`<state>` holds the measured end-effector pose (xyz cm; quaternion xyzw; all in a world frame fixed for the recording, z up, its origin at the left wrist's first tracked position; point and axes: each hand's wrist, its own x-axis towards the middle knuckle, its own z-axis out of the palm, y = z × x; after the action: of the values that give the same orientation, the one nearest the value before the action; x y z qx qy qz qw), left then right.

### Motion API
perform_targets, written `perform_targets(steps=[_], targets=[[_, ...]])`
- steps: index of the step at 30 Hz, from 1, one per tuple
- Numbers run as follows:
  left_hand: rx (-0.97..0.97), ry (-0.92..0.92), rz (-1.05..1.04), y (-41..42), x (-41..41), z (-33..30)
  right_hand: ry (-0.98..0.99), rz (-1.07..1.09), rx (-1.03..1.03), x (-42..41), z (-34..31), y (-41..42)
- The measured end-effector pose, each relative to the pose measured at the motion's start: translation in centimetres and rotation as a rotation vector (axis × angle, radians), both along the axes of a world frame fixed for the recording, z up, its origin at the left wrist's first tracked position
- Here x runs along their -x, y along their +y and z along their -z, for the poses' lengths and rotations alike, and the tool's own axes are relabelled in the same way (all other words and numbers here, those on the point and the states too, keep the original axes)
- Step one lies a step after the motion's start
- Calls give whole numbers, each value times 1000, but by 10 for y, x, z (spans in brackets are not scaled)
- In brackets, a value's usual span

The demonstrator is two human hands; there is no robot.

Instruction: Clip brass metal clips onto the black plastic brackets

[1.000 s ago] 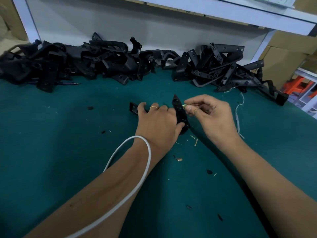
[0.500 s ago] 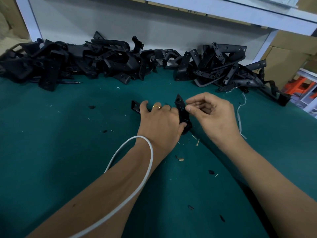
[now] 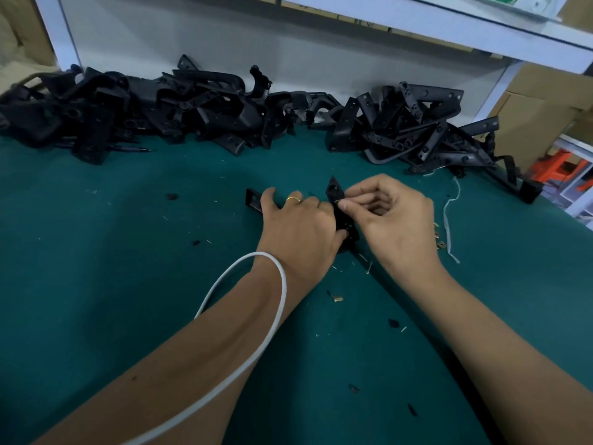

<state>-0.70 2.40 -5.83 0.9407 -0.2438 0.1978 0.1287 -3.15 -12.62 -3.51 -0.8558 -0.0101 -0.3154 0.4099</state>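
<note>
Fingers (image 3: 345, 205) of the right hand (image 3: 394, 223) are curled in, thumb and forefinger pressed together against the upper edge of the black bracket (image 3: 340, 208). Whatever they pinch is too small for me to make out, though I catch a faint glint at the tips. Across from it, the left hand (image 3: 298, 224) wraps the same bracket from the other side, thumb tucked under its lower end, a gold ring (image 3: 293, 199) on one finger.

Open room for me lies mostly to the left and toward the viewer: a broad stretch of green mat (image 3: 96, 284), matte and slightly fuzzy, speckled with pale slivers and a few dark flecks. The far edge is closed off by a long heap of black plastic brackets (image 3: 224, 114), angular, drilled with holes, tangled together against a white back panel (image 3: 192, 46). A white shelf edge (image 3: 449, 24) overhangs them.

One arm of the bracket stands tilted up between both hands; a second flat arm pokes out left of the left hand, lying on the mat. Small brass clips (image 3: 439, 244) lie on the mat just right of the right wrist, beside a white string (image 3: 447, 220). Another brass clip (image 3: 337, 298) rests between the forearms. A white cable (image 3: 276, 313) loops over the left forearm.
</note>
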Motion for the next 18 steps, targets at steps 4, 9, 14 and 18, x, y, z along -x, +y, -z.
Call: perform_targets(steps=[4,9,14,18], targets=[[18,20,11,1,-2,0,67,26,94,5,-8,2],[18,56,11,3,-2,-2,206,-33,95,29,-46,-54],[21,55,-5,2,-2,-2,469,-2,354,62,-39,-85],[38,51,4,2,-1,-2,537,-32,461,63,-25,-78]])
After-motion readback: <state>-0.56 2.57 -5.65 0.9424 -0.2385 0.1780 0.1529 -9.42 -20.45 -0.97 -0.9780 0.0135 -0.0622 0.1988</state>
